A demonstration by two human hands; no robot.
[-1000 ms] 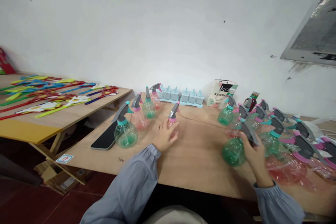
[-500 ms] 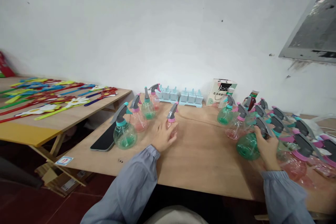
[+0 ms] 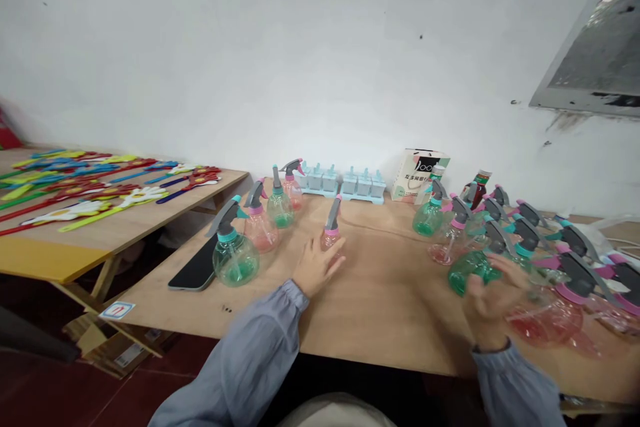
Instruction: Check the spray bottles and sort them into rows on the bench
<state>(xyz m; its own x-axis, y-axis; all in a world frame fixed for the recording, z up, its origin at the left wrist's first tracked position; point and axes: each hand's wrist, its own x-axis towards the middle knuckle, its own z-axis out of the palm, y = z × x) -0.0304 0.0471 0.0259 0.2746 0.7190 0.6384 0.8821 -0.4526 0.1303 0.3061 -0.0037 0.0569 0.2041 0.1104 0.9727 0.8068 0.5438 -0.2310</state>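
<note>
My left hand (image 3: 316, 265) curls round the body of a pink spray bottle (image 3: 331, 232) standing near the middle of the table; its grey trigger head rises above my fingers, which hide most of the lower part. Blurred by motion, my right hand (image 3: 493, 297) is in front of a green spray bottle (image 3: 463, 272), thumb and fingers apart, gripping nothing that I can see. Around it on the right stand several more spray bottles, such as a pink one (image 3: 563, 310). To the left of my left hand is a group including a green spray bottle (image 3: 237, 261) and a pink one (image 3: 261, 230).
A phone (image 3: 195, 267) lies at the table's left edge. Pale blue ice-pop moulds (image 3: 363, 185), a printed paper box (image 3: 417, 177) and a dark red bottle (image 3: 481, 187) are along the wall. Colourful hand-shaped items (image 3: 75, 210) cover the neighbouring table on the left.
My right hand has come off the green spray bottle's head and moved left and down towards me. My left hand and the pink spray bottle have shifted slightly right.
</note>
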